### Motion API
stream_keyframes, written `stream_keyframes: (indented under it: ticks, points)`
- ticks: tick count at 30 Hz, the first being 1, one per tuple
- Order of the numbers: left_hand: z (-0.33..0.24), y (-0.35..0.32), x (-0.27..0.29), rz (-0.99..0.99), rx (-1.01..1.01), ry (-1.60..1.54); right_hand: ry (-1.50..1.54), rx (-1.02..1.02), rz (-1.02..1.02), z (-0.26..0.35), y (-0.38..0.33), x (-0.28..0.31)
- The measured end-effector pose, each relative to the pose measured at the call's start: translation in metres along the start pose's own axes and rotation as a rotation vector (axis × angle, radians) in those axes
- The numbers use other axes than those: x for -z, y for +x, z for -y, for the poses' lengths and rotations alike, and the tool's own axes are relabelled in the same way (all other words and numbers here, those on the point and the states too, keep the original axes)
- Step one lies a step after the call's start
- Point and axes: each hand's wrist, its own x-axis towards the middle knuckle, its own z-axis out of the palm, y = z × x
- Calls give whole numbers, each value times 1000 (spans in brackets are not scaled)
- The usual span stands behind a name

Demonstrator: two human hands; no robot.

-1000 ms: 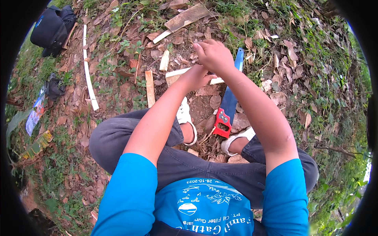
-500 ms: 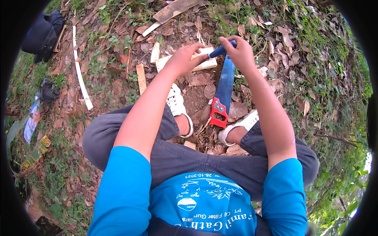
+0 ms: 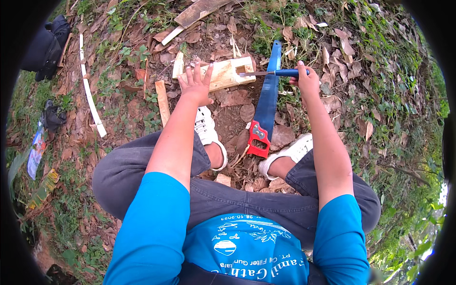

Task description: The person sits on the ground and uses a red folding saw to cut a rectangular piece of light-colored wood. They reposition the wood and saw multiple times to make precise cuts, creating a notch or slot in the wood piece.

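My left hand (image 3: pixel 195 84) lies with fingers spread on the left part of a pale wooden block (image 3: pixel 224 78). A squarish hole is cut near the block's right end. In a closed grip, my right hand (image 3: pixel 306 80) holds a chisel (image 3: pixel 286 72) by the end of its blue handle. The chisel points left, its blade tip over or at the edge of the hole; whether it touches the wood I cannot tell. Under the chisel's line, a hand saw (image 3: pixel 266 107) with a red handle rests on the ground between my feet, handle toward me.
Wood offcuts (image 3: pixel 162 102) lie left of my left shoe (image 3: pixel 207 127). Beyond the block is a weathered board (image 3: pixel 195 13). A long white strip (image 3: pixel 90 92) and a black bag (image 3: pixel 47 47) are farther left. Dry leaves and grass surround me; my right shoe (image 3: pixel 290 151) is beside the saw.
My left hand has left the chisel and moved left, opening flat onto the block. My right hand has moved right and nearer, and the chisel's blade now shows, pointing left.
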Motion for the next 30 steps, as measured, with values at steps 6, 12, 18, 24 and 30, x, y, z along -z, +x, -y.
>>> stream_keyframes:
  ticks: [6,12,18,24,30]
  points:
    - [-3,6,4,83,9,6,-14,-47,-16,-8,9,5]
    - [1,5,5,74,-2,0,-35,-26,-11,-3,16,3]
    - [-3,-1,15,106,10,-12,-85,1,-41,4,11,-1]
    - [-3,-4,18,110,-3,-28,19,-92,39,-15,7,15]
    - [-1,4,10,105,5,11,-153,-312,264,-20,3,35]
